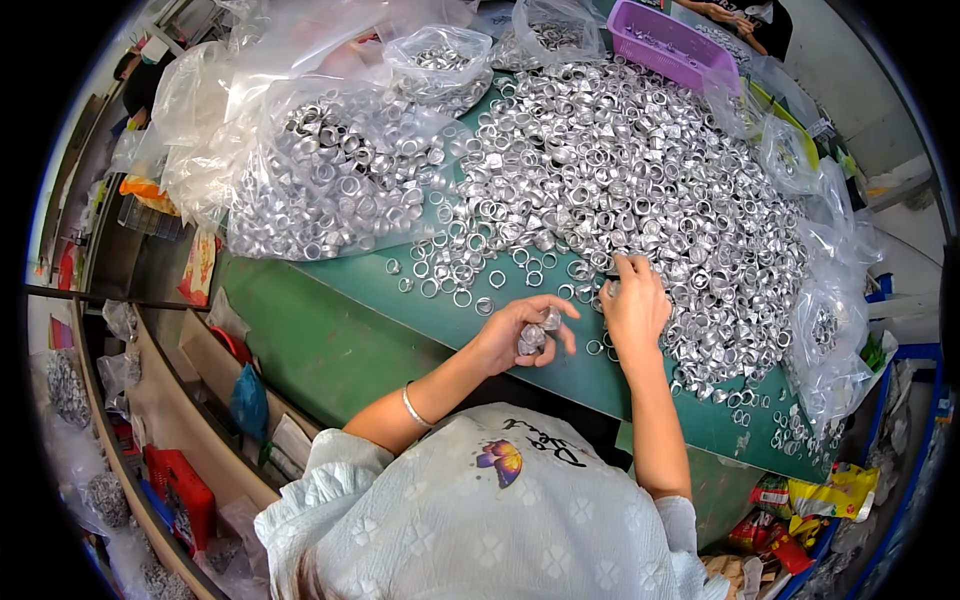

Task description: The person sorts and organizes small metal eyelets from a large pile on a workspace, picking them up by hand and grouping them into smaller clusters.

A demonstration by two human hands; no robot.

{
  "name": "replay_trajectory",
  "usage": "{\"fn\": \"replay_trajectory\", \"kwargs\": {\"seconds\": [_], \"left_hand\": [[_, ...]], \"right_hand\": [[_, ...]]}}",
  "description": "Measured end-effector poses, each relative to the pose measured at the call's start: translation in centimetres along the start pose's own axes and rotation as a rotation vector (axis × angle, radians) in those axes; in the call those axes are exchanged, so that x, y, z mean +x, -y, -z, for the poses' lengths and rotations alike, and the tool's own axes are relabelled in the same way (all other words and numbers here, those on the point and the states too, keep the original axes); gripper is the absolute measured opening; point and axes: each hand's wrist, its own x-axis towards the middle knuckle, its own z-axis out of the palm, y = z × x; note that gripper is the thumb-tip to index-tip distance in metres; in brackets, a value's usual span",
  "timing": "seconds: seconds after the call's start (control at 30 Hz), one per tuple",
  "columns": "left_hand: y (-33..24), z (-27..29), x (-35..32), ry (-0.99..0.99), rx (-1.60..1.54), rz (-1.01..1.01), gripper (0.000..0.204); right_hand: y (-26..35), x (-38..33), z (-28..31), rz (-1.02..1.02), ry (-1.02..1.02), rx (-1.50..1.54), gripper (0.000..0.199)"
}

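A large heap of silver metal rings [620, 160] spreads over the green table [400, 330]. Cupped above the table's near edge, my left hand [515, 335] holds several silver rings [538, 335] in its curled fingers. My right hand [637, 308] reaches to the near edge of the heap, with fingers bent and fingertips down among the rings. What those fingertips pinch, if anything, is too small to make out. Loose rings [497, 279] lie scattered on the table between the heap and my left hand.
A clear plastic bag full of rings [330, 180] sits at the left, with a smaller bag [440, 60] behind it. At the back stands a purple basket [670, 45]. More plastic bags [830, 310] line the right edge. A red basket [180, 490] is on the lower left.
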Motion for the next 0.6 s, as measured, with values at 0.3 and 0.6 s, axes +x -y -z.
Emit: {"fn": "replay_trajectory", "kwargs": {"seconds": [0.3, 0.6], "left_hand": [[-0.7, 1.4, 1.6, -0.571, 1.087, -0.527, 0.017], [-4.3, 1.7, 4.4, -0.764, 1.947, -0.441, 0.021]], "right_hand": [[-0.6, 0.7, -0.6, 0.174, -0.06, -0.119, 0.033], [-3.0, 0.5, 1.9, -0.22, -0.002, 1.057, 0.032]]}}
